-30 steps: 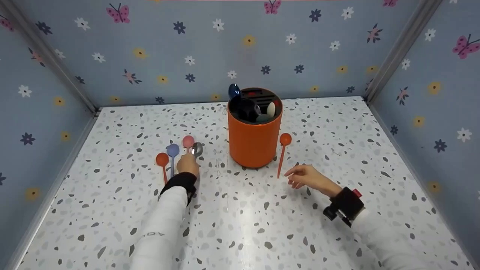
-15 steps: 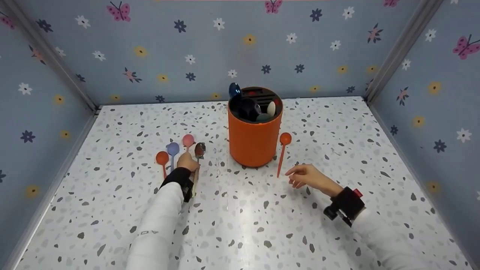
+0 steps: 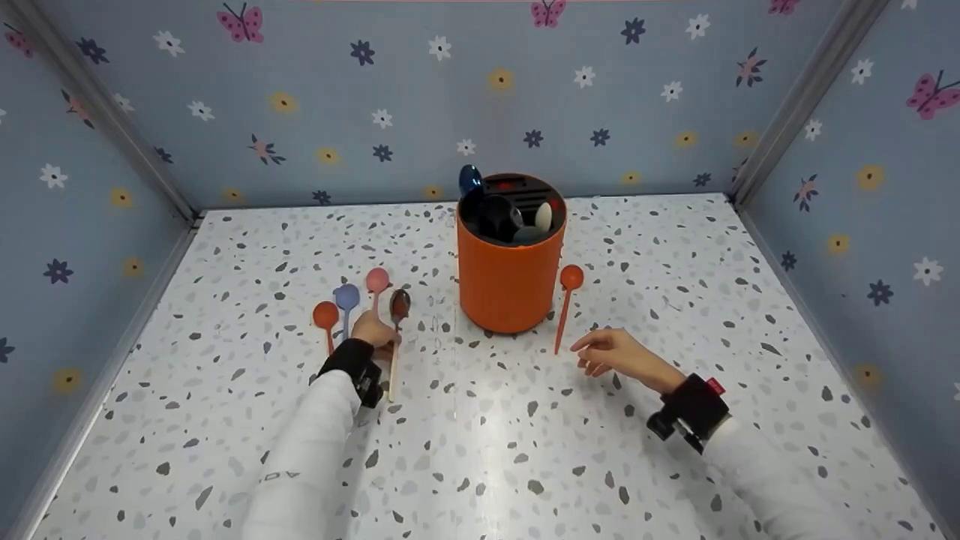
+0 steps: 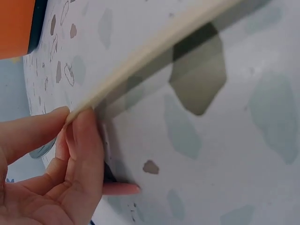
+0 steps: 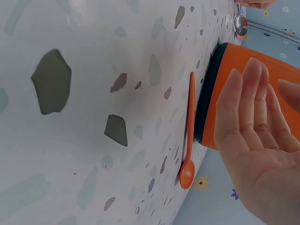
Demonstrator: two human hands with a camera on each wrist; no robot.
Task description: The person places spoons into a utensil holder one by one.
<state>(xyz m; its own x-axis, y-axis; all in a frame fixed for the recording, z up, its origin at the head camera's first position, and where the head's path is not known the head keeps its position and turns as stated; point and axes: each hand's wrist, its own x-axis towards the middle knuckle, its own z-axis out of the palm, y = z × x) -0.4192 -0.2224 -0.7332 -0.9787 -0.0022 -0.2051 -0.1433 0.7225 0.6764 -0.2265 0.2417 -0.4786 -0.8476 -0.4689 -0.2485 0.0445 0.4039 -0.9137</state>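
My left hand pinches a metal spoon between thumb and fingers. The spoon's long cream handle runs low over the table in the left wrist view. Beside that hand, from left to right, lie a red-orange spoon, a purple spoon and a pink spoon; the hand and wrist strap cover parts of their handles. My right hand holds nothing, its fingers relaxed near the handle end of an orange spoon. That spoon lies right of the orange utensil holder.
Upright in the holder stand a shiny blue spoon, a cream-coloured utensil and dark utensils. The speckled tabletop meets patterned walls at the back and both sides.
My left hand has moved slightly, and the metal spoon's cream handle has come into view beside it. The spoon's bowl has turned and stands more upright in view. My right hand stays put.
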